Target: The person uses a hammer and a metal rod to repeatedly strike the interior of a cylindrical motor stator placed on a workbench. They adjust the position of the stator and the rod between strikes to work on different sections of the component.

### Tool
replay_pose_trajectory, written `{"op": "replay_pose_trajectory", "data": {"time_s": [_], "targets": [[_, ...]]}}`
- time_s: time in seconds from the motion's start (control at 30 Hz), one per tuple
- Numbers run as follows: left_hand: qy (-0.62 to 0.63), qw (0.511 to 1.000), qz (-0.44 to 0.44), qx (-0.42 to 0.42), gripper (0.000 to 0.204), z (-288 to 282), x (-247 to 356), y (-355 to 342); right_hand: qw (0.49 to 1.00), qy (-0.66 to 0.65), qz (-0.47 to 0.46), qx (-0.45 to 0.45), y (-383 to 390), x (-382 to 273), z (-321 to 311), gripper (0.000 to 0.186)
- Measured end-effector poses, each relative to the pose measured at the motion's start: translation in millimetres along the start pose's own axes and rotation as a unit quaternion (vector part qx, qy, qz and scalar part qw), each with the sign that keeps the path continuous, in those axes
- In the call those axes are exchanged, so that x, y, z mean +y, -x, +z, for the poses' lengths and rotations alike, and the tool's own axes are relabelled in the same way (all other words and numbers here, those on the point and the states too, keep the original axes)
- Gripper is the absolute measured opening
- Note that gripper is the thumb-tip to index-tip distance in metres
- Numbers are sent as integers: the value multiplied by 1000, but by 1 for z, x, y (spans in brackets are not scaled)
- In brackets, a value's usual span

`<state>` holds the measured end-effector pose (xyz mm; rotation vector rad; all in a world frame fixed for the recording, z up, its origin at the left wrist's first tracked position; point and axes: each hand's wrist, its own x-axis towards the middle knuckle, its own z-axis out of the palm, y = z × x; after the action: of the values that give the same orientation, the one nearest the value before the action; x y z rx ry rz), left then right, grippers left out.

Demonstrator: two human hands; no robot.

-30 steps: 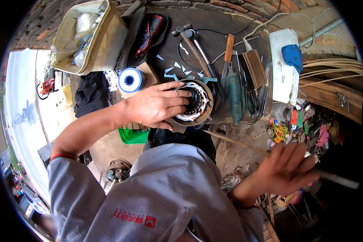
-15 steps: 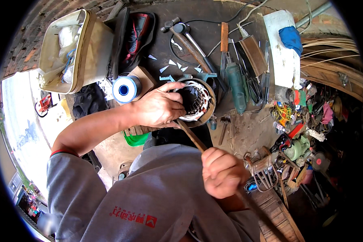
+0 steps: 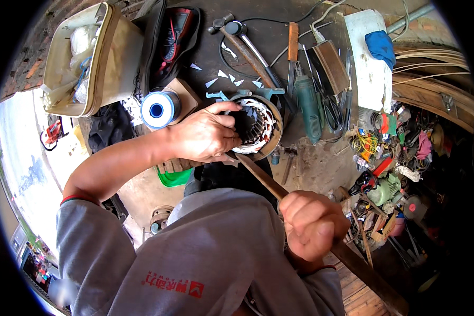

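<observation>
A motor stator (image 3: 267,124) sits in a round metal housing at the bench's near edge, with white wrapping around its windings and a dark bore. My left hand (image 3: 208,134) grips the left side of its rim, thumb and fingers closed over the edge. In my right fist (image 3: 313,224) is a long brown wooden stick (image 3: 260,176), slanting from the lower right up to the housing. Its narrow tip is by the housing's near rim, just beside my left fingers; whether it touches is hard to tell.
Left of the stator stand a wire spool (image 3: 157,109), a multimeter (image 3: 177,39) in its case and a plastic bin (image 3: 116,63). Behind lie white paper wedges (image 3: 222,74) and a hammer (image 3: 247,52). A green power tool (image 3: 307,108) lies to the right; cluttered parts fill the floor beyond.
My right hand has moved to the right with the stick, drawing it outward a little. The left hand keeps its hold on the stator. The whole view has shifted slightly.
</observation>
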<state>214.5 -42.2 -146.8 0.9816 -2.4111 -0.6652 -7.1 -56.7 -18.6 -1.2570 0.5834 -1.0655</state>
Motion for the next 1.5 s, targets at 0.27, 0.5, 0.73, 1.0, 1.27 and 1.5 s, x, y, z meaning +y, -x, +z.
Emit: {"op": "replay_pose_trajectory", "data": {"time_s": [0.27, 0.5, 0.73, 1.0, 1.27, 1.5], "targets": [[-3, 1000, -1, 29, 41, 0, -1, 0, 991, -101, 80, -36, -24, 17, -28, 35], [2, 999, 16, 45, 32, 3, -2, -2, 998, 4, 5, -65, -15, 1, -10, 35], [14, 999, 4, 49, 37, 2, -2, 0, 994, -19, 88, -58, -35, 3, -25, 39], [11, 1000, 12, 27, 41, -1, -2, 3, 970, 34, 34, -237, -42, 0, -21, 29], [5, 1000, -8, 22, 38, -3, 4, 2, 971, 147, 116, -146, -57, -10, -19, 34], [-16, 966, -255, 38, 69, -15, 93, -23, 957, 137, 97, -236, -71, -7, -26, 28]]}}
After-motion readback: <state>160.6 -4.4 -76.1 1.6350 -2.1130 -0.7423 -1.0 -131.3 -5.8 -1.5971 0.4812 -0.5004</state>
